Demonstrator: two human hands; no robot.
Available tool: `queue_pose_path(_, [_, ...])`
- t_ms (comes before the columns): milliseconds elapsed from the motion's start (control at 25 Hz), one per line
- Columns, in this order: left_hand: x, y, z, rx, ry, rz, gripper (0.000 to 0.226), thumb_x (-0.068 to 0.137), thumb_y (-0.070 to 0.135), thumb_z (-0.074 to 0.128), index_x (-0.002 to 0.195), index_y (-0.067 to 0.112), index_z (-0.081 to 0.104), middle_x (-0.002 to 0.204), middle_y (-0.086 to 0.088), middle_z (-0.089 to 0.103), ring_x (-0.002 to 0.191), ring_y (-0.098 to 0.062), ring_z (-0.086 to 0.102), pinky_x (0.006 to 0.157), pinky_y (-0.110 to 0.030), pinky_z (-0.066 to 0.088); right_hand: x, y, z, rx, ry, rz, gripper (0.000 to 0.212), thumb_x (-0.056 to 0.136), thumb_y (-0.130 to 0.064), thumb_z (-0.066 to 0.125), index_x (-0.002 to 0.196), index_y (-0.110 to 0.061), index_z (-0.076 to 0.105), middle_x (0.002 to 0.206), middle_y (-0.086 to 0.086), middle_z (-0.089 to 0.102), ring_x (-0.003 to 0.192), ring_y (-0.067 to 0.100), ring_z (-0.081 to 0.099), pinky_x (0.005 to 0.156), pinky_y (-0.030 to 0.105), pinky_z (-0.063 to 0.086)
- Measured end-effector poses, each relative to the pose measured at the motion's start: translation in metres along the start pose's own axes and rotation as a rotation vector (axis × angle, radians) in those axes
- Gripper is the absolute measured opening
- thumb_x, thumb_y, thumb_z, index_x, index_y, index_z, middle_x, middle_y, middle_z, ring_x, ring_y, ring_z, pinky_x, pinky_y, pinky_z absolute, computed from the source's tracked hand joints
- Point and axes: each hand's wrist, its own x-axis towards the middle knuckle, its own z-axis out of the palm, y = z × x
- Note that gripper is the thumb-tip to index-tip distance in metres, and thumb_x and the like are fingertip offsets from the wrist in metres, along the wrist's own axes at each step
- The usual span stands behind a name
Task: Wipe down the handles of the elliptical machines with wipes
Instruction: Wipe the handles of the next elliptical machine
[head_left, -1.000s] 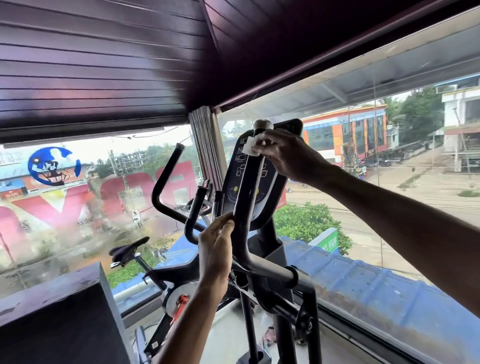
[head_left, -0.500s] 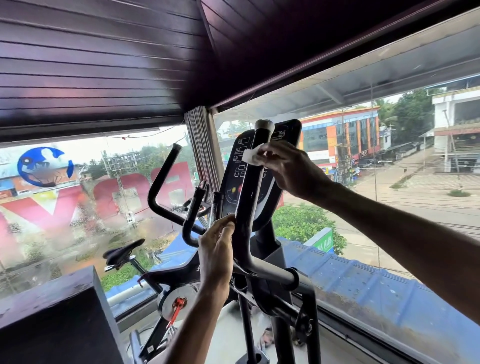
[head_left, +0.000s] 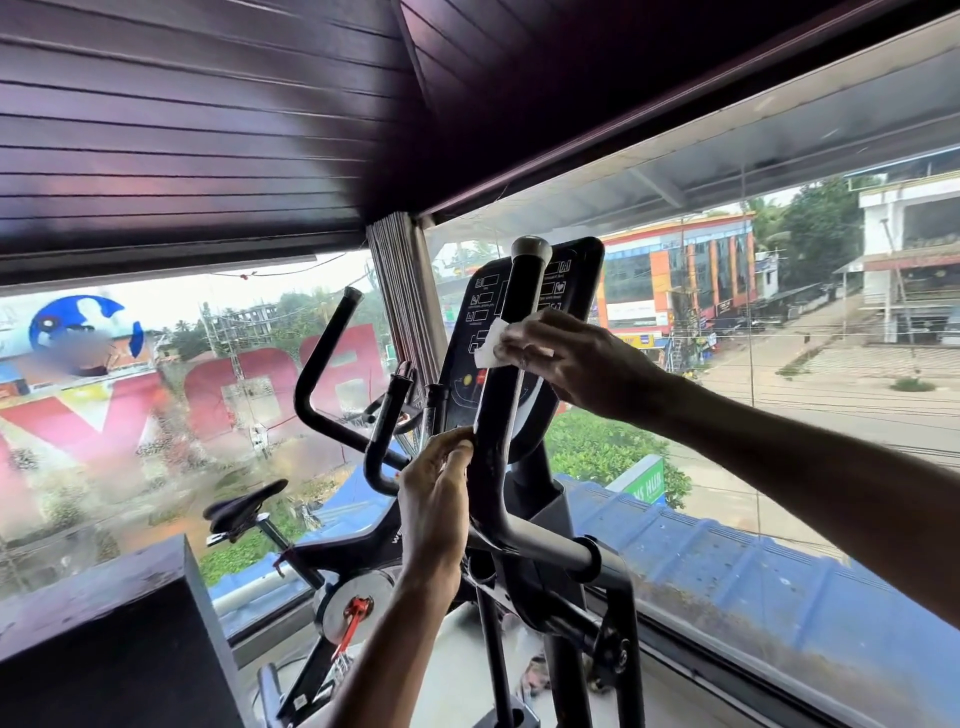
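Right hand (head_left: 576, 364) presses wipe (head_left: 489, 345) on handle (head_left: 511, 374) (left hand (head_left: 434, 499) grips lower).

- The handle (head_left: 491, 457) in the middle of the frame is black and shiny, with a streak of light down it.
- Its top cap (head_left: 531, 249) is dull grey.
- The wipe (head_left: 491, 345) is white, thin and soft, like paper or cloth.
- The screen panel (head_left: 465, 358) is smooth black plastic.
- The ceiling (head_left: 208, 130) at the top is dark planks with a soft shine.
- The window (head_left: 130, 441) at the left is smeary, foggy glass.
- The bike seat (head_left: 244, 506) at lower left is matt black.
- The wheel (head_left: 358, 592) below it is shiny metal.
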Motion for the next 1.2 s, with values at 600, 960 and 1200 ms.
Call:
queue_pose_path(600, [-0.001, -0.009, -0.008, -0.036, -0.056, -0.053, 0.025, 0.099, 0.033, 0.059, 0.087, 0.035, 0.081, 0.092, 0.006, 0.079, 0.093, -0.022, 0.071, 0.095, -0.045, 0.051, 0.004, -0.029, 0.002, 0.007, -0.158, -0.042, 0.036, 0.090, 0.000, 0.068, 0.127, 0.001, 0.070, 0.118, 0.012, 0.069, 0.109, 0.026, 0.061, 0.094, 0.038, 0.059])
queue_pose_path(960, [-0.007, -0.015, -0.018, -0.057, -0.134, -0.095, 0.031, 0.104, 0.024, 0.054, 0.087, 0.020, 0.080, 0.092, -0.012, 0.079, 0.086, -0.025, 0.070, 0.101, -0.051, 0.051, -0.015, -0.068, -0.002, 0.050, -0.123, -0.019, 0.034, 0.097, -0.004, 0.067, 0.131, 0.001, 0.068, 0.122, 0.012, 0.068, 0.108, 0.027, 0.064, 0.092, 0.034, 0.059])
queue_pose_path(1200, [-0.006, -0.021, -0.022, -0.057, -0.162, -0.095, 0.028, 0.088, 0.027, 0.051, 0.080, 0.017, 0.075, 0.086, -0.002, 0.076, 0.089, -0.026, 0.066, 0.090, -0.044, 0.050, -0.029, -0.101, 0.007, 0.041, -0.116, -0.052, 0.032, 0.101, -0.006, 0.066, 0.132, 0.000, 0.068, 0.122, 0.012, 0.070, 0.109, 0.027, 0.067, 0.094, 0.034, 0.059])
